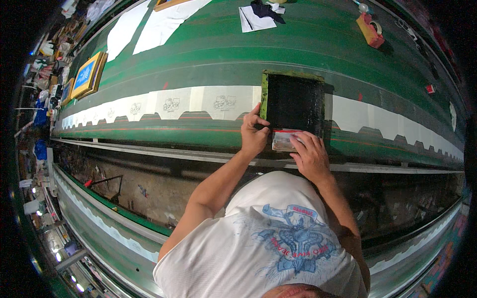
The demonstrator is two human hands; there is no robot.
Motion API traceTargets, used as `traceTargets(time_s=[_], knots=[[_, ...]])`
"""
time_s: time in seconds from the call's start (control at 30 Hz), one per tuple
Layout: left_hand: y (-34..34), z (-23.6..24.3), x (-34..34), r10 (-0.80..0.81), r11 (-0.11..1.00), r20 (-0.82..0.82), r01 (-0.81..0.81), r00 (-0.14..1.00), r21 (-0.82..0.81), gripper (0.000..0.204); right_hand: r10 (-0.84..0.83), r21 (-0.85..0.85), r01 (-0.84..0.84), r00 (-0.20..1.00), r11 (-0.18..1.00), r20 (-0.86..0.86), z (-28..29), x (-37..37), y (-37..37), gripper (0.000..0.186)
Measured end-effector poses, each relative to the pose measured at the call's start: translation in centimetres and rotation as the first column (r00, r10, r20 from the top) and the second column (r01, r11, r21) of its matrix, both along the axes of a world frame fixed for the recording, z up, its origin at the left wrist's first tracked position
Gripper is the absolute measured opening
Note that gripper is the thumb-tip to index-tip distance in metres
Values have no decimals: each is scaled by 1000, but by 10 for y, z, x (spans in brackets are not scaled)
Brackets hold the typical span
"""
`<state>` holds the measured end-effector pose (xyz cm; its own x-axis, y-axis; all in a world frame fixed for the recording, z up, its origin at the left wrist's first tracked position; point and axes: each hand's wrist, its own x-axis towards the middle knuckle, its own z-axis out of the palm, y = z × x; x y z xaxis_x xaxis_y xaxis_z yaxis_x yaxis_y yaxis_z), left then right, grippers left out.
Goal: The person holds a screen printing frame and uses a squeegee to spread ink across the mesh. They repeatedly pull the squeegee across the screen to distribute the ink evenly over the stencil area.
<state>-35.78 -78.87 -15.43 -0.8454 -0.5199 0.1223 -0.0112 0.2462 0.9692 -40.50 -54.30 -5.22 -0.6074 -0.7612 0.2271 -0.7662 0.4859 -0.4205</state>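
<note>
The shallow frame [265, 99] with green sides and a dark mesh bed lies on the long green table [198, 72]; the bed is so black that any ink in it cannot be told from the mesh. At the frame's near left corner, the left hand [254, 133] is half closed, fingers curled against the rim; whether it grips the rim is hidden. At the frame's near edge, the right hand [312, 153] is bent over a flat pale block [283, 143] with a red upper edge, holding it, its right end covered by the fingers. Left of the frame runs a row of pale pieces [174, 101] with faint line drawings; more pale pieces [377, 121] run off right, and whatever lies beneath the frame is out of sight. Beyond the frame to the right, a red holder [368, 32] contains a tape roll [377, 28]. Far left of the frame, white cloth [166, 25] is cut off by the upper edge of view.
</note>
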Motion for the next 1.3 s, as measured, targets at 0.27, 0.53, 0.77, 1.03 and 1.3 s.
traceTargets(time_s=[0.27,0.53,0.77,1.03,1.3], knots=[[7,-4,-4,0,998,-30,1,1000,57,20,121,175,-148,980,973,158,19,-63,-10,37],[7,-1,-5,-30,999,-40,31,999,21,23,63,76,-73,990,994,125,-1,-171,-51,39],[3,-4,-3,-46,998,-51,43,998,-54,23,-28,139,20,998,990,53,-2,-154,-67,53],[2,5,-1,-49,998,-55,46,997,-50,22,8,146,-10,1000,989,13,-3,-62,-35,51],[6,-5,-3,-31,999,-45,32,998,11,20,7,147,-21,995,989,101,8,-18,-15,48]])
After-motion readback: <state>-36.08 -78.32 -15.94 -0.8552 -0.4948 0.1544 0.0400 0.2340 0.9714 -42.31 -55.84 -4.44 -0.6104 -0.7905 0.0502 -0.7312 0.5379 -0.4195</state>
